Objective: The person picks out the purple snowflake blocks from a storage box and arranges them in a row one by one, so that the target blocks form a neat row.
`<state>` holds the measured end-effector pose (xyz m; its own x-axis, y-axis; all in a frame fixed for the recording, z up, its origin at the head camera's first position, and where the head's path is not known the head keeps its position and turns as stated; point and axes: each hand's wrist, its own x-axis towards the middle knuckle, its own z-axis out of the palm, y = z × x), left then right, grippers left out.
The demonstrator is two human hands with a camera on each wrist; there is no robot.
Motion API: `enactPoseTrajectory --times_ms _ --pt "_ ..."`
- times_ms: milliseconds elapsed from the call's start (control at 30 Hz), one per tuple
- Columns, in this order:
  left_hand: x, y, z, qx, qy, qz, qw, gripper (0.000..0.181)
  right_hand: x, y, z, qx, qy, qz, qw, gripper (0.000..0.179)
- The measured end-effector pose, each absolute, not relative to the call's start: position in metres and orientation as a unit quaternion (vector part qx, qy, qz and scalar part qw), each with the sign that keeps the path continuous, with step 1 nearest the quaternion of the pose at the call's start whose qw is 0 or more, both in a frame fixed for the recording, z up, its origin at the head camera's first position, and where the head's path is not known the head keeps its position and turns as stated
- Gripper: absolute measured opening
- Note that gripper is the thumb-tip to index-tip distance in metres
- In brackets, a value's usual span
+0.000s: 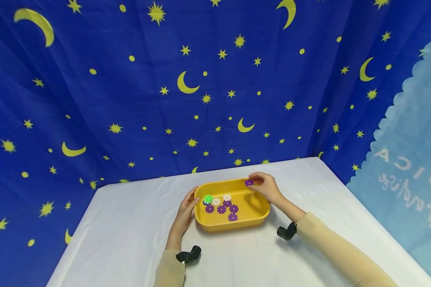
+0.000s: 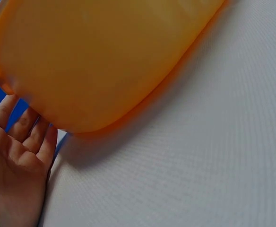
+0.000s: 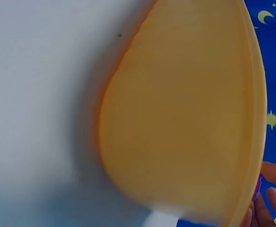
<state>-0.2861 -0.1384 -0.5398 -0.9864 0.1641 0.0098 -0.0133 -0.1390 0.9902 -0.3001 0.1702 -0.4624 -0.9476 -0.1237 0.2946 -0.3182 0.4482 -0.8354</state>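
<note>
A yellow plastic basin (image 1: 230, 227) stands on the white cloth, its outer wall filling much of both wrist views. My left hand (image 1: 183, 215) grips its left end, thumb at the rim and fingers along the outside wall (image 2: 24, 137). Over the far right part of the basin, my right hand (image 1: 268, 189) pinches a purple notched disc (image 1: 249, 182) between thumb and fingers. In the right wrist view, the disc (image 3: 257, 187) peeks out past the rim. Inside the basin lie several purple notched discs (image 1: 221, 209), white ones (image 1: 216, 202) and a green one (image 1: 208, 198), mostly toward the left.
White cloth (image 1: 129, 235) covers the table around the basin. A blue curtain (image 1: 215, 107) with yellow moons and stars rises behind the far edge, and a light blue lettered cloth (image 1: 409, 151) hangs at the right. Black wrist cameras (image 1: 188, 254) sit on both wrists.
</note>
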Motion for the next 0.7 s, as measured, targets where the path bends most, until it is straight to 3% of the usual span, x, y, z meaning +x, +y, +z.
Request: enactPoseTrajectory --times_ms 700 --pt "-0.286 -0.138 -0.54 0.048 0.653 0.754 0.055 0.054 -0.285 0.221 -0.455 0.097 -0.86 0.483 0.136 0.035"
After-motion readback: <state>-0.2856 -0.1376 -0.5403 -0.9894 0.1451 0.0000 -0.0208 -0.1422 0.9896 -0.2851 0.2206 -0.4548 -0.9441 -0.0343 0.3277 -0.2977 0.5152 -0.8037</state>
